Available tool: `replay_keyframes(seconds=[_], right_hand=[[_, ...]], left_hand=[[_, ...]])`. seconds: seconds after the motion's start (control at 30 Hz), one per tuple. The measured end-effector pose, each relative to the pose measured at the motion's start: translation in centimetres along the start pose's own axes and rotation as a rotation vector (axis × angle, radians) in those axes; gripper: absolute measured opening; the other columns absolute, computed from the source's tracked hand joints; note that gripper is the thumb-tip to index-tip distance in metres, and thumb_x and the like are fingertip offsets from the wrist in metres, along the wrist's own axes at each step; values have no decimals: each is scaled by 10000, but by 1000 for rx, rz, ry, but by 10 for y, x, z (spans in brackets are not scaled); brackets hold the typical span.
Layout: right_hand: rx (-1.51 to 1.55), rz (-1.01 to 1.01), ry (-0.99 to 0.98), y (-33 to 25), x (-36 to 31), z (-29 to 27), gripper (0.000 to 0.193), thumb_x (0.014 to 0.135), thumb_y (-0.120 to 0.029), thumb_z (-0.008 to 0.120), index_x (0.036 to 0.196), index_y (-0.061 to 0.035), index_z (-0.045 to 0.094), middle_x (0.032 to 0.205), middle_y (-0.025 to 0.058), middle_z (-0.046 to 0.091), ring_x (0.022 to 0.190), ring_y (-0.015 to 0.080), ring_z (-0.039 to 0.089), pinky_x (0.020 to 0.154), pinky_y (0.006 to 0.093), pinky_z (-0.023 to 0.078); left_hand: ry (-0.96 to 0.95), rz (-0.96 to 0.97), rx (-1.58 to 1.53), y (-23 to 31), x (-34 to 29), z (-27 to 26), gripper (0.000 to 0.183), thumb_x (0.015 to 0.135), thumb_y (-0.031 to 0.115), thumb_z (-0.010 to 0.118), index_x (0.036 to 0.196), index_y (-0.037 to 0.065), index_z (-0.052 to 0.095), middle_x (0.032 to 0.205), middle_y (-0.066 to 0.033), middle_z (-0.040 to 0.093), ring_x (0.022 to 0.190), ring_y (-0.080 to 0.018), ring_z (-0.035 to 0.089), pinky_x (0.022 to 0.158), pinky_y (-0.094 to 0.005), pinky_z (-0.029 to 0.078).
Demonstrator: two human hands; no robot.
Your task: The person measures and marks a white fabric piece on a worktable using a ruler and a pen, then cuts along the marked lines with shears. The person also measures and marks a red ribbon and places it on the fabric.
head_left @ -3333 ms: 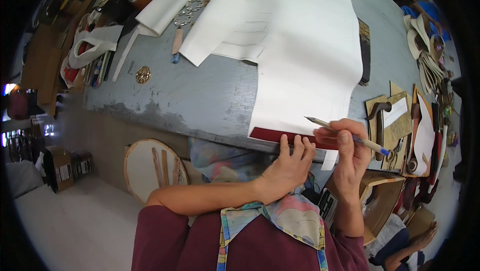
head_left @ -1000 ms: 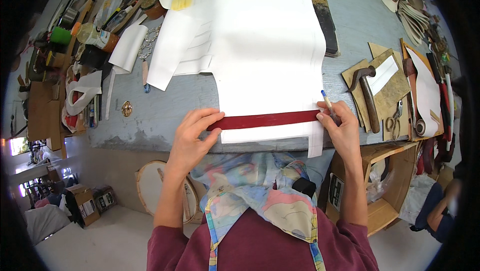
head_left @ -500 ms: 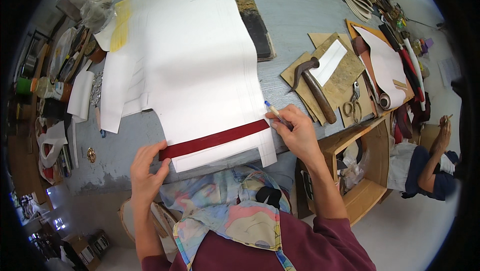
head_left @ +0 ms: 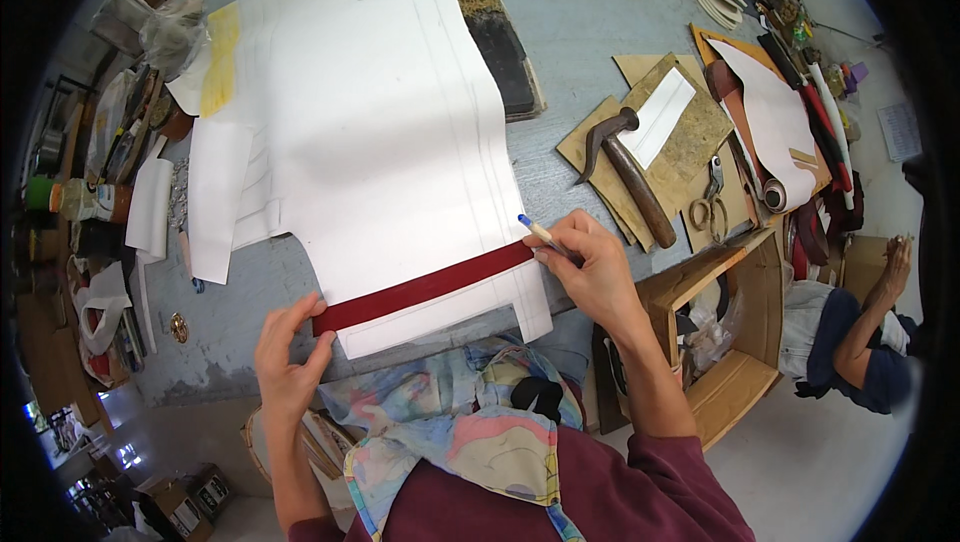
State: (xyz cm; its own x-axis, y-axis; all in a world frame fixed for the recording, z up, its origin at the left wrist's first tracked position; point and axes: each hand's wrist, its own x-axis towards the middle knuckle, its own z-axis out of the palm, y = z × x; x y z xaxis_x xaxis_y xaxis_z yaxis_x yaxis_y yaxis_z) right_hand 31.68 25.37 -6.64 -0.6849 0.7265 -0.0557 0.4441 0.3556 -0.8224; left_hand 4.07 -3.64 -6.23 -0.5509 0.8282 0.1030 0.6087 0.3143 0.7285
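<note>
A long dark red strip (head_left: 425, 287), seemingly leather or fabric, lies across the lower part of a large white paper sheet (head_left: 390, 142) marked with faint pencil lines. At the strip's left end my left hand (head_left: 287, 350) pinches it, thumb below and fingertips above. My right hand (head_left: 595, 272) is closed around a pen (head_left: 542, 230) with a blue tip, which points up and left. Its fingertips also touch the strip's right end, at the sheet's right side. The sheet's lower edge has a long cutout on its right part, near the table edge.
Right of the sheet, a hammer (head_left: 632, 182) and scissors (head_left: 711, 204) lie on tan boards. A dark block (head_left: 500, 52) sits beside the sheet's upper right. Below the table's right edge is an open wooden drawer (head_left: 730, 322). A person's hand (head_left: 893, 272) shows at far right.
The sheet and strip have shifted slightly left, and their left ends sit a little lower. My right hand and pen have moved slightly left and down; both hands keep their grip.
</note>
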Motion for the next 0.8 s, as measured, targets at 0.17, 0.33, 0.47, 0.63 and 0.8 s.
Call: replay_keyframes(seconds=[0.17, 0.33, 0.47, 0.63, 0.8], right_hand=[[8, 20, -12, -1, 1, -1, 217, 917, 6, 808, 1121, -58, 842, 900, 74, 616, 750, 202, 581, 673, 354, 463], [26, 39, -17, -1, 1, -1, 209, 921, 4, 811, 1119, -55, 843, 914, 69, 631, 751, 194, 587, 673, 344, 469], [36, 29, -10, -2, 2, -1, 209, 926, 7, 806, 1124, -51, 839, 913, 70, 640, 751, 192, 595, 677, 337, 478], [49, 42, -6, -5, 2, -1, 223, 919, 15, 805, 1129, -51, 837, 906, 70, 647, 748, 188, 602, 677, 324, 481], [-7, 36, 26, -3, 0, 1, 226, 907, 27, 807, 1114, -56, 843, 889, 66, 644, 759, 174, 605, 677, 319, 475]], left_hand=[[-7, -37, -11, 0, -1, -1, 603, 824, -72, 835, 1402, 60, 727, 1211, -113, 796, 1124, -251, 729, 990, -374, 579], [-16, -27, -11, -3, -2, -2, 618, 820, -71, 851, 1410, 65, 725, 1214, -114, 796, 1112, -242, 734, 992, -372, 581], [-9, -27, -7, -3, -2, -2, 623, 816, -70, 862, 1408, 66, 726, 1213, -112, 800, 1101, -237, 737, 989, -369, 582], [-4, -42, 2, 0, -2, -2, 615, 817, -53, 868, 1404, 71, 730, 1207, -97, 823, 1120, -240, 736, 994, -373, 568], [-6, -40, 19, 0, -1, -3, 602, 810, -28, 880, 1386, 68, 735, 1209, -85, 831, 1141, -248, 734, 1002, -377, 557]])
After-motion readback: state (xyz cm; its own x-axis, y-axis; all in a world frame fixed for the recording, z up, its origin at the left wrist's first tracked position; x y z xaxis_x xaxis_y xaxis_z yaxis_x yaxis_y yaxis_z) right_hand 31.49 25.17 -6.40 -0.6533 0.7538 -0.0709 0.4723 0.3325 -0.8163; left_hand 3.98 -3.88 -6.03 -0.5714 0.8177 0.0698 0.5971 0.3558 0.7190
